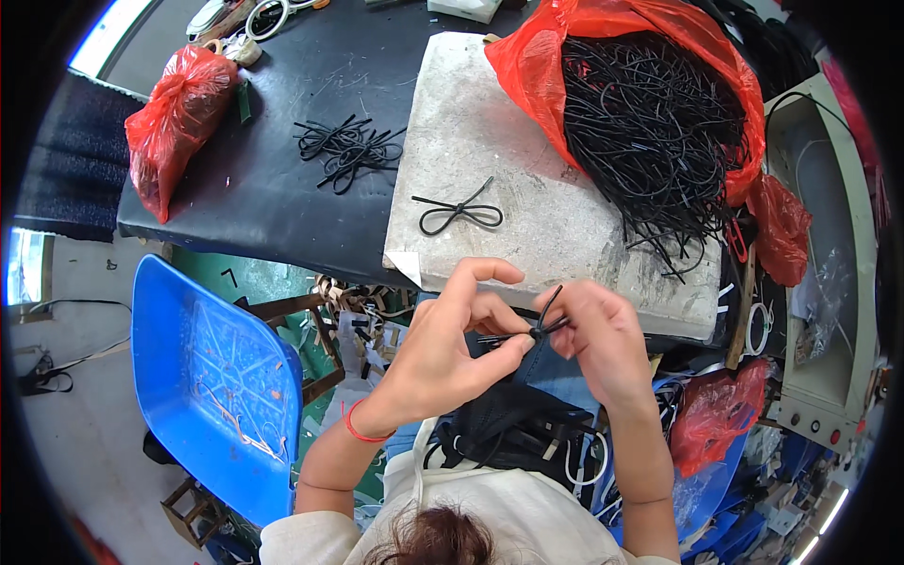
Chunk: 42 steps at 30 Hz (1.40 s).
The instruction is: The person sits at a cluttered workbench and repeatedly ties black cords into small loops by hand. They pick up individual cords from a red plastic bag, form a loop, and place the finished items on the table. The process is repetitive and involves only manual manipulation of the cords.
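Landmark: a pale, rough grey slab (565, 217) with a chipped near edge lay on the dark desk (273, 188).
Cord piece: a thin black cord knot (539, 330), rubbery and glossy, with short ends sticking out, sat just in front of the slab's near edge.
Left hand (452, 348): its grip was closed, thumb and fingertips pinched on the cord ends; a red band circled the wrist.
Right hand (598, 344): its grip was curled shut around the knot's other side.
On the slab: a finished black bow (459, 214) lay flat near the middle; a crinkled red plastic bag (650, 104) spilled a tangled mass of black cords over the far right part.
Left of the slab: a loose heap of cords (347, 149) and a knotted red bag (174, 122).
Hard to make out: how the knot was wound, hidden by fingers.
Room: a blue moulded plastic chair (217, 386) stood below-left of the slab, over cluttered floor.
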Each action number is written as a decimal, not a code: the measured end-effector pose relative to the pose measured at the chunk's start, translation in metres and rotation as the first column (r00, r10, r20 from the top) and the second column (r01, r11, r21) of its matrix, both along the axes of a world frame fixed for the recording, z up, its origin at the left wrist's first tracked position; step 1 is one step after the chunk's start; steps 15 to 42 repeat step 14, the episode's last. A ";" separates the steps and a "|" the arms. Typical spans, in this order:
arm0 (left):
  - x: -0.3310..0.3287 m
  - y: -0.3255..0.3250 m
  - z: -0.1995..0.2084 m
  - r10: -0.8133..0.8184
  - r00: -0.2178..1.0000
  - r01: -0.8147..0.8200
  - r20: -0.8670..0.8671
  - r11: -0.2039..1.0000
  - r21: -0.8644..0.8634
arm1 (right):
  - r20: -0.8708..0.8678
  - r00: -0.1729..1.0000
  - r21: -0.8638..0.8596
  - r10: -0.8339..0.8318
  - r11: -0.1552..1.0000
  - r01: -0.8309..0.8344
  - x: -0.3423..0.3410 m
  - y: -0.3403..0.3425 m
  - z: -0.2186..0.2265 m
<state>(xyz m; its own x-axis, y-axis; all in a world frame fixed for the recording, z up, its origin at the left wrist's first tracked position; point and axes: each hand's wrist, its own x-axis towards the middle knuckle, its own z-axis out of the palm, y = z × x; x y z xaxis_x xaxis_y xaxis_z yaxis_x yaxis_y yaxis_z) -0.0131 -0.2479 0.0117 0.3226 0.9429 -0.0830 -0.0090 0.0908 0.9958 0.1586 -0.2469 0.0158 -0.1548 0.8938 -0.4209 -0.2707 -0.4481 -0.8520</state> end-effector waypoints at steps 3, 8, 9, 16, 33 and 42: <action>0.001 0.000 0.001 -0.040 0.999 0.040 -0.023 0.999 0.002 | 0.216 0.970 0.109 0.112 0.984 -0.138 0.000 -0.004 0.002; 0.005 -0.003 -0.004 0.017 1.000 -0.015 0.016 0.989 -0.147 | 0.224 0.975 0.204 0.002 0.978 -0.049 -0.003 -0.006 -0.002; 0.004 -0.004 -0.005 -0.024 0.999 0.031 0.038 0.978 -0.208 | 0.189 0.982 0.194 0.004 0.980 -0.041 -0.003 -0.006 -0.003; 0.005 -0.008 -0.006 -0.069 0.984 0.120 0.167 0.940 -0.319 | 0.125 0.992 0.190 -0.022 0.982 -0.002 -0.004 -0.008 -0.009; 0.005 -0.008 -0.006 -0.069 0.984 0.120 0.167 0.940 -0.319 | 0.125 0.992 0.190 -0.022 0.982 -0.002 -0.004 -0.008 -0.009; 0.005 -0.008 -0.006 -0.069 0.984 0.120 0.167 0.940 -0.319 | 0.125 0.992 0.190 -0.022 0.982 -0.002 -0.004 -0.008 -0.009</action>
